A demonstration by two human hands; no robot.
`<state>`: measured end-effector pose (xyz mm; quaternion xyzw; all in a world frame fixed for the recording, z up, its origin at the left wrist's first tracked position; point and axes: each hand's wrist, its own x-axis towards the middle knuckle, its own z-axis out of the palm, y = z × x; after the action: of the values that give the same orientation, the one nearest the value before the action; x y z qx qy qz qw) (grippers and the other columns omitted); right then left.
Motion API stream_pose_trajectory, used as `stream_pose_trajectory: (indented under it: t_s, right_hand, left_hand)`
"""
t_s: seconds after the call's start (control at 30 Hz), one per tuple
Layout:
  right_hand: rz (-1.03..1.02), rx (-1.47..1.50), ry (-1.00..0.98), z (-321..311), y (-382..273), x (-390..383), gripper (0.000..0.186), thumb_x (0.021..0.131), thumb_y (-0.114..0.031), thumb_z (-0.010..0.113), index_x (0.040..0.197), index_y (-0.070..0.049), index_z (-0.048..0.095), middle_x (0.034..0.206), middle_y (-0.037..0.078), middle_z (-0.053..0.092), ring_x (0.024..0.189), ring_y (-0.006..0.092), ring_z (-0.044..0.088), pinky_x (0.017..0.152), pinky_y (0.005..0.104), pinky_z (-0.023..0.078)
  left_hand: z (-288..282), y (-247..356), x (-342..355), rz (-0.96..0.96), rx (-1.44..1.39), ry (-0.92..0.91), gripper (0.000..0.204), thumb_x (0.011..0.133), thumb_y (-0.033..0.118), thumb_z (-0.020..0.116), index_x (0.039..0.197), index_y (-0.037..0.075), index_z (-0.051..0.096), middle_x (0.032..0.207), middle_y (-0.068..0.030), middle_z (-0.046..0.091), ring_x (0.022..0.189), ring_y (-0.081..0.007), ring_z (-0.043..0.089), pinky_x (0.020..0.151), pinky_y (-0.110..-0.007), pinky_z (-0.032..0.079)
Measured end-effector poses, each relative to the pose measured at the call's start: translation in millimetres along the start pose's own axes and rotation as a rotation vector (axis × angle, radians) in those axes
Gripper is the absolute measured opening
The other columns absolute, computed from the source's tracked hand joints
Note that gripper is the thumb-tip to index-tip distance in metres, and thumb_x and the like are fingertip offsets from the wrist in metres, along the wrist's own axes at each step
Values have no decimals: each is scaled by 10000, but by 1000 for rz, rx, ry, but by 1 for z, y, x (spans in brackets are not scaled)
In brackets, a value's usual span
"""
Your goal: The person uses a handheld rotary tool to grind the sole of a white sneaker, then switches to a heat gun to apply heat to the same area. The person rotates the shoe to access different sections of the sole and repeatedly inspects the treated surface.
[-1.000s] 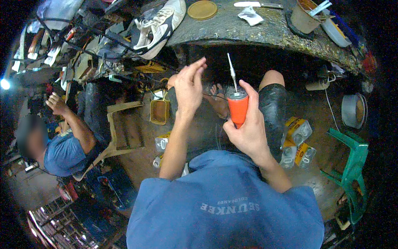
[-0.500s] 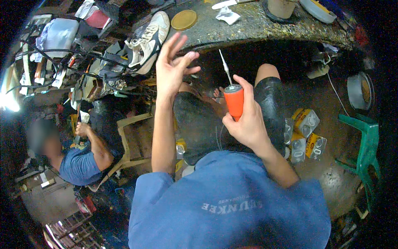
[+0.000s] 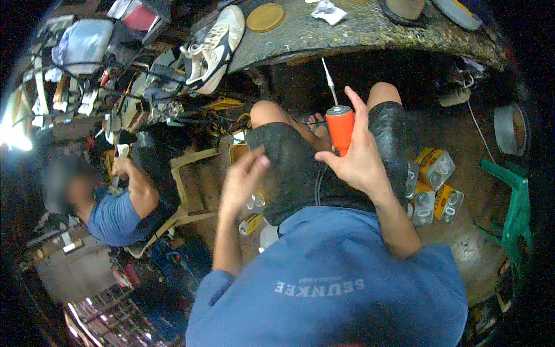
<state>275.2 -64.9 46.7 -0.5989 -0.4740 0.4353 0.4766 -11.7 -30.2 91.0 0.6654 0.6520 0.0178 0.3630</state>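
My right hand (image 3: 361, 153) is closed round the orange handle of an awl (image 3: 341, 130), held upright in front of my lap. Its thin metal shaft points up toward the bench edge, and my index finger stretches up beside the handle. My left hand (image 3: 245, 173) is beside my left thigh, blurred by motion. Its fingers look loosely extended with nothing visible in them. Beyond my hands, a pale sneaker with dark trim (image 3: 217, 49) lies tilted at the left end of the worn bench (image 3: 370, 39).
On the bench are a round yellowish lid (image 3: 265, 18) and a crumpled white scrap (image 3: 329, 11). Clear-and-yellow packages (image 3: 433, 182) lie on the floor at right, near a green plastic chair (image 3: 514, 208). A person in blue (image 3: 118, 217) sits at left beside a beige chair frame (image 3: 179, 194).
My left hand has dropped from near the sneaker to beside my thigh. The awl remains in my right hand. The view has shifted slightly.
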Motion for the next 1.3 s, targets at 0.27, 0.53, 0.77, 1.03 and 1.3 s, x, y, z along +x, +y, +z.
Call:
stream_pose_trajectory:
  t_s: [0.27, 0.53, 0.77, 1.03, 1.3]
  right_hand:
    - [-121, 5, -161, 21, -27, -22, 1198, 781, -41, 891, 1687, -111, 110, 1422, 290, 581, 1220, 511, 639, 1044, 534, 523]
    - [4, 130, -144, 7, -36, -32, 1075, 767, -74, 923, 1637, -103, 291, 1395, 248, 638, 1253, 344, 674, 1089, 438, 509]
    - [18, 460, -163, 1, -21, -13, 576, 806, -111, 899, 1303, -97, 607, 1046, 40, 692, 968, 169, 689, 910, 345, 559]
    - [92, 221, -386, 45, -13, -27, 697, 769, -229, 977, 1346, -28, 641, 1152, 85, 733, 1027, 168, 699, 954, 321, 552]
    - [168, 56, -475, 80, -7, -48, 765, 759, -173, 973, 1419, -14, 621, 1252, 110, 731, 1139, 168, 688, 1025, 330, 533]
  left_hand:
    - [-105, 121, 258, 156, 856, 738, 1174, 831, 962, 449, 1590, 67, 432, 1354, -303, 665, 1307, -455, 630, 1131, -632, 421]
    - [-131, 124, 285, 62, 762, 557, 1140, 824, 960, 448, 1465, 24, 550, 1267, -309, 715, 1209, -473, 693, 1035, -547, 537]
    - [-154, 80, 134, 524, -996, 131, 953, 948, 791, 442, 1481, 3, 496, 1264, -302, 698, 1063, -417, 740, 857, -539, 625]
    - [9, -21, 53, 764, -1916, -137, 1208, 828, 965, 460, 1637, 76, 333, 1361, -319, 632, 1067, -503, 714, 855, -612, 623]
    - [13, -41, 7, 411, -1841, 158, 1113, 922, 901, 375, 1579, 4, 405, 1443, -311, 599, 1278, -467, 640, 1037, -534, 577]
